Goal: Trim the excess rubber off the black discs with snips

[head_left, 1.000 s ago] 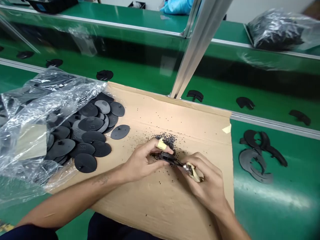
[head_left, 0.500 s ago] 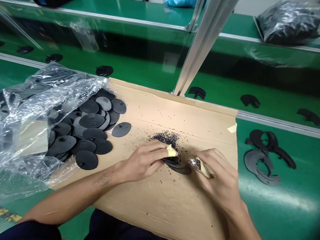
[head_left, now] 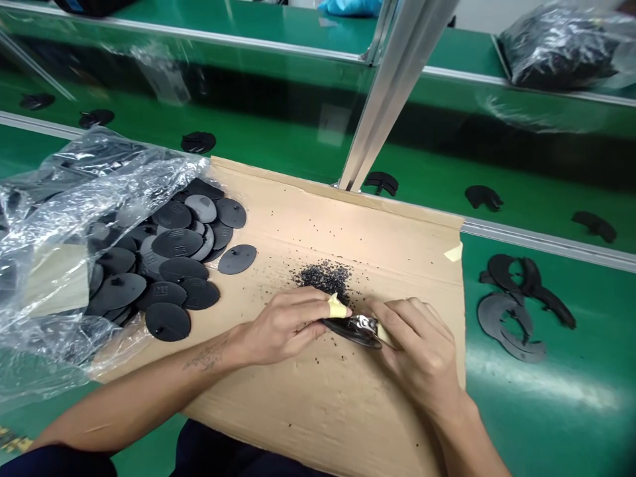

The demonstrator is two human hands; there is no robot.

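Note:
My left hand (head_left: pixel 291 324) pinches a black oval plastic disc (head_left: pixel 355 336) by its left side, just above the cardboard. Yellow tape (head_left: pixel 336 306) is wrapped round one of its fingertips. My right hand (head_left: pixel 422 348) is closed round metal nippers (head_left: pixel 365 322), whose shiny head rests at the upper face of the disc; their jaws are partly hidden. Something pale yellow shows on their handle. Just beyond both hands lies a heap of tiny black plastic bits (head_left: pixel 325 275).
Many black discs (head_left: pixel 176 243) are piled at the left, partly under a clear plastic bag (head_left: pixel 99 179). A cardboard sheet (head_left: pixel 298 397) covers the green bench. Curved black pieces (head_left: pixel 507 324) lie at the right. A metal post (head_left: pixel 392 99) rises behind the cardboard.
My right hand has moved left, bringing the nippers from beside the disc onto it. My left hand keeps its hold. The whole view has shifted slightly.

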